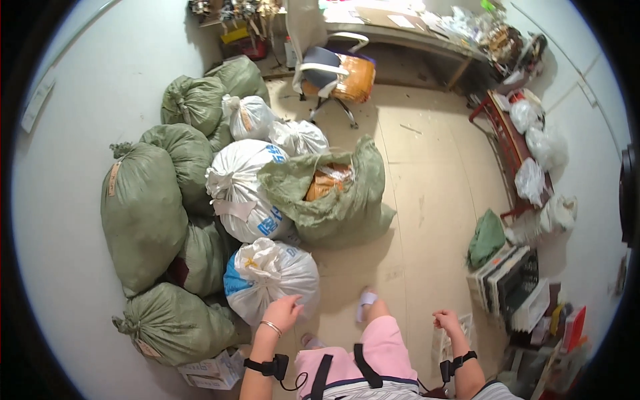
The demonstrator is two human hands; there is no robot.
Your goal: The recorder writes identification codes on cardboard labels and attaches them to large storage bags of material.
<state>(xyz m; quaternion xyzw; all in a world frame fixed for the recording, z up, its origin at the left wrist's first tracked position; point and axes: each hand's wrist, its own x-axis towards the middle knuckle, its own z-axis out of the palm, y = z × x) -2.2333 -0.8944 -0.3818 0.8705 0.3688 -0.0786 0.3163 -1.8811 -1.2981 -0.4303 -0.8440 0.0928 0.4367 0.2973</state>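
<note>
The fingers of the left hand are bent and part-open, with no object visible in their grasp. In this view they overlap the near side of a tied white sack with a blue patch; whether they touch it cannot be determined. The fingers of the right hand are loosely curled, likewise with nothing seen in hold, near a white openwork basket and well apart from the sacks.

Location: the tied white sack rests on the floor, ahead of the person and slightly left, between a tied green sack and an open green sack.

Step in hand: judged to be a moment between grips, the person being positioned beside the sacks. Taking hold of the nearest one would call for wider fingers, brought over the gathered neck and closed below the yellow tie.

Orientation: the tied white sack's neck rises from its top and leans toward the far left. The body is squat and rounded; no clear long axis can be assigned. The open green sack's mouth faces mainly upward, exposing an orange-brown package.
</note>
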